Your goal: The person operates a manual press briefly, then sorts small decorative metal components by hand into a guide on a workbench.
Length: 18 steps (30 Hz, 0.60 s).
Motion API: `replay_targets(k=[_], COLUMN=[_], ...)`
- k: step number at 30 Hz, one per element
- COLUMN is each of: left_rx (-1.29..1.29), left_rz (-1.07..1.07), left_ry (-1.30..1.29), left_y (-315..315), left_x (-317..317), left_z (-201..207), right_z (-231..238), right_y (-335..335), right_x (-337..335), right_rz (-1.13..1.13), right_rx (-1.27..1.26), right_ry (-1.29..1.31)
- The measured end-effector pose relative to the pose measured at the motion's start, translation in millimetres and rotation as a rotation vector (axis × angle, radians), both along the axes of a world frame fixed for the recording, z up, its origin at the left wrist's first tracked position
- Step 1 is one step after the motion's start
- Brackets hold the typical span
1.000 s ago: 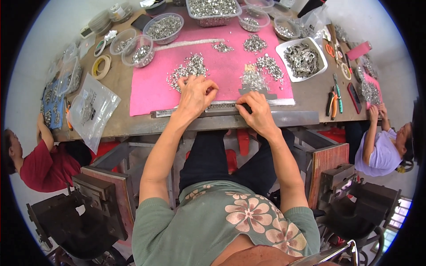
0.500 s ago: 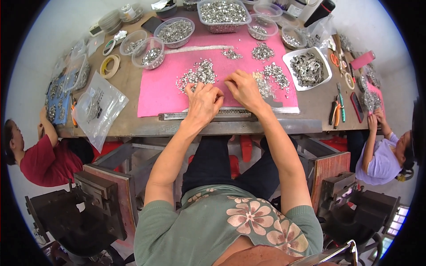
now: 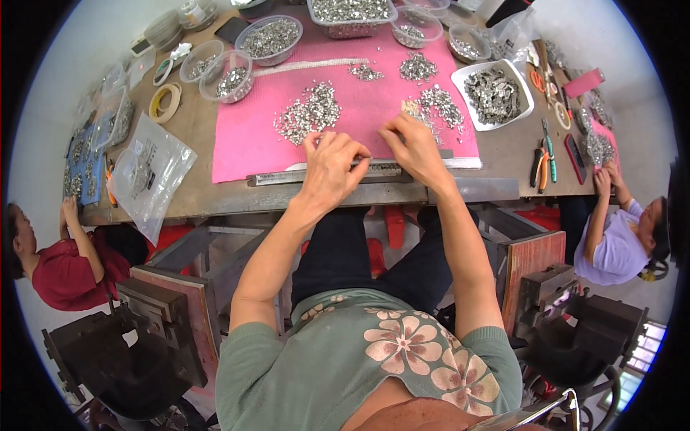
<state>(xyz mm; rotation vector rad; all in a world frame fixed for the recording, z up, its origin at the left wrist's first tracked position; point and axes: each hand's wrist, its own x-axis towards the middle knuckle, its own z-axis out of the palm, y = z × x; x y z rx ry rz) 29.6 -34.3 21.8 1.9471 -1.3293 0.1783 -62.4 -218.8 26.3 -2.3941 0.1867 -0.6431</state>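
My left hand (image 3: 333, 169) is over the near edge of the pink mat (image 3: 241, 136), fingers curled and thumb close to the index finger. Just beneath it lies a narrow metal fixture bar with fine marks (image 3: 277, 177). To its right, my right hand (image 3: 417, 151) pinches thumb and forefinger together above the mat. Whatever sits in either pinch is too small or hidden to make out. A loose heap of small silvery metal pieces (image 3: 310, 113) lies beyond my left hand. Past my right hand are thin pale strips (image 3: 413, 109) and another heap of silvery pieces (image 3: 442, 106).
A white tray (image 3: 530, 108) of metal parts stands right of the mat, near pliers (image 3: 537, 165). Plastic tubs (image 3: 298, 43) of small pieces line the back. At left are a tape roll (image 3: 166, 102) and clear bag (image 3: 162, 172). One person sits at each side.
My left hand has drawn back from the heap of pieces to the metal bar. My right hand has shifted slightly right, away from it. The whole view has tilted a little.
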Motion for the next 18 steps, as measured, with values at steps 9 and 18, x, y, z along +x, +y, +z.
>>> replay_targets(k=[9,18], left_rx=[-0.035,-0.039], left_rz=[-0.071,-0.074], left_ry=[-0.017,0.062], left_y=[-24,-16], left_x=[-26,-26], left_z=[-12,-14], right_z=[-15,-22], right_y=[16,16], right_x=[-59,-62], right_rz=[-0.045,-0.067], right_rx=[-0.05,0.038], right_ry=[-0.092,-0.154])
